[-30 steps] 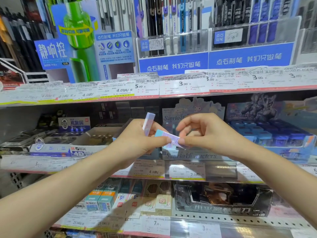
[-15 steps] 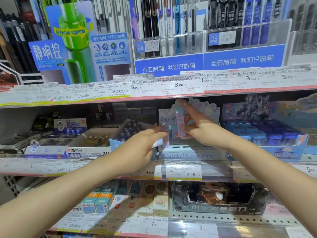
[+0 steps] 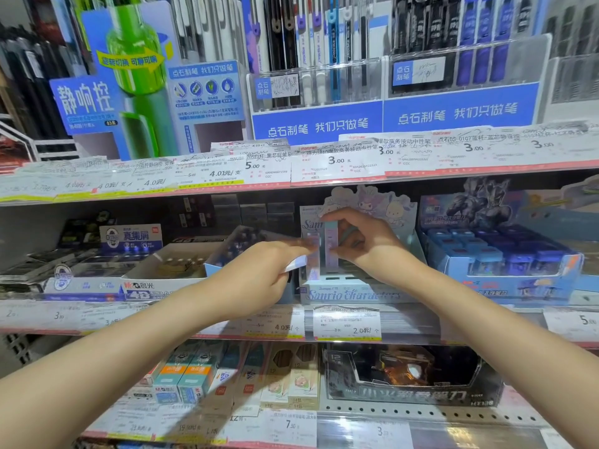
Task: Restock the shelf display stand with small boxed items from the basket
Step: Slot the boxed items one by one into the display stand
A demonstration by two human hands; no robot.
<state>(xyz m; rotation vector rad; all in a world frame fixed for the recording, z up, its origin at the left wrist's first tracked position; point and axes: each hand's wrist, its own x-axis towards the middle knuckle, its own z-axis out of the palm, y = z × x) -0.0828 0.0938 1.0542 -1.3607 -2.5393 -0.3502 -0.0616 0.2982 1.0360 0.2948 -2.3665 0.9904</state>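
A pale blue cardboard display stand (image 3: 351, 294) with cartoon characters on its back card sits on the middle shelf. My right hand (image 3: 363, 243) pinches a slim pastel boxed item (image 3: 331, 246) held upright over the stand's slots. My left hand (image 3: 262, 275) is just left of it, fingers closed on another pastel boxed item (image 3: 296, 264) whose end sticks out toward the stand. A further slim box (image 3: 312, 254) stands upright in the stand's left slot. The basket is out of view.
A blue tray of small boxes (image 3: 499, 257) stands right of the stand. Eraser boxes (image 3: 136, 288) lie to its left. Price tags (image 3: 346, 322) line the shelf edge. Pen racks (image 3: 324, 76) fill the shelf above; more boxed goods (image 3: 411, 377) sit below.
Both hands moved from in front of the shelf up to the stand. My right hand took one box from my left and turned it upright over the stand.
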